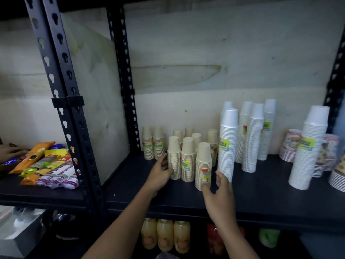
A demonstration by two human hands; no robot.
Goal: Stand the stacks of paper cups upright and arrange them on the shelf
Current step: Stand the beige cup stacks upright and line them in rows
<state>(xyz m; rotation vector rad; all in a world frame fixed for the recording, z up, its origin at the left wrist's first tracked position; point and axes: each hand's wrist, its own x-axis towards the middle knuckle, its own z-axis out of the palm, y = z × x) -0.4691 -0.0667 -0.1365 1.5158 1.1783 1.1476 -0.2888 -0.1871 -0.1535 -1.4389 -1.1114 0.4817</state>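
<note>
Several short beige cup stacks stand upright on the black shelf (130,191). My left hand (160,172) curls around the base of the leftmost front beige stack (174,157). My right hand (218,191) is spread with thumb and fingers beside the base of the front right beige stack (203,165), its fingers near the tall white stack (226,144); whether it touches either is unclear. Several more tall white stacks (252,137) stand behind, and another white stack (308,146) is at the right.
Printed cup stacks (290,146) and plates (337,176) sit at the far right. Black uprights (65,90) divide the racks. Snack packets (46,163) lie on the left shelf, where another person's hand (9,151) rests. Juice bottles (165,234) stand on the shelf below.
</note>
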